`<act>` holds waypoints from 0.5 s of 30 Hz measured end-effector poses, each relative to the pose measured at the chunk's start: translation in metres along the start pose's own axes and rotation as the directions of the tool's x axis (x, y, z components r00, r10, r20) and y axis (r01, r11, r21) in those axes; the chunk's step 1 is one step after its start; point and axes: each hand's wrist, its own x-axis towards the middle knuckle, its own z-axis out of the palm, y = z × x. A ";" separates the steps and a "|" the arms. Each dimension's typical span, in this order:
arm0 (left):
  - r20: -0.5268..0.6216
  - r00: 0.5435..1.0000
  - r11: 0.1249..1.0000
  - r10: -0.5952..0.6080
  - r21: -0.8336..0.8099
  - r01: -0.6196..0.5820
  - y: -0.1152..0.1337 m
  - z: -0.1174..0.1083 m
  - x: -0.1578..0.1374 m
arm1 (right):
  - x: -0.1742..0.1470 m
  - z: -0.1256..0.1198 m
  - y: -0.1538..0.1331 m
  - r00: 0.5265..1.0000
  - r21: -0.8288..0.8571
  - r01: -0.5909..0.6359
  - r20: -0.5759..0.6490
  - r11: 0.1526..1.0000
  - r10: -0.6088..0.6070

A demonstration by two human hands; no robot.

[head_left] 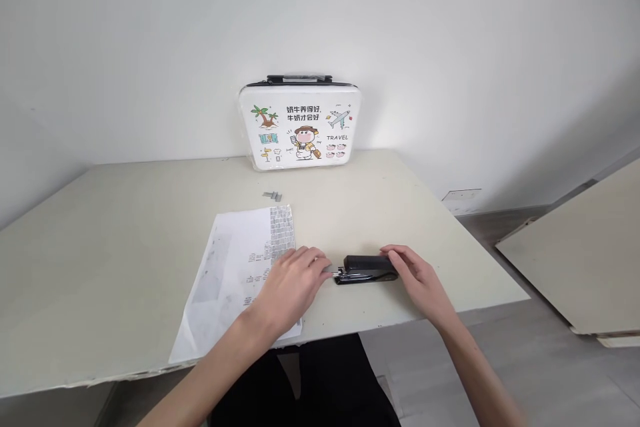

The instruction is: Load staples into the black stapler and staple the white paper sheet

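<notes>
Stapler (367, 269), black, lies flat on the table (100, 247) between both hands. The right hand (417, 278) rests curled on its rear end, steadying it; the left hand (293, 280), fingers narrowed at the metal front, seems to pinch the staple tray, though whether it grips I cannot tell. Printed paper (235, 273) lies under the left wrist. Beyond the hands a closed illustrated case (299, 125) leans upright against the wall, contents hidden; loose staples (273, 196) lie before it.

Two hands meet at a black rectangular plastic stapler (367, 269) on a pale desk (100, 247): left hand (290, 287) fingers (320, 261) touch its metal front, right hand (417, 280) fingers touch its rear.
</notes>
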 end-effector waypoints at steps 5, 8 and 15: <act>0.098 0.994 0.999 -0.039 0.019 0.037 0.003 0.000 0.007 | 0.002 -0.001 0.003 1.000 0.010 0.012 0.012 1.000 -0.012; 0.147 0.987 0.997 -0.059 0.054 0.052 0.003 0.000 0.011 | 0.002 -0.002 0.004 1.000 0.012 0.016 0.016 1.000 -0.016; 0.253 0.963 0.988 -0.095 0.140 0.061 0.008 -0.003 0.023 | 0.002 -0.003 0.003 1.000 0.001 0.020 0.021 1.000 -0.020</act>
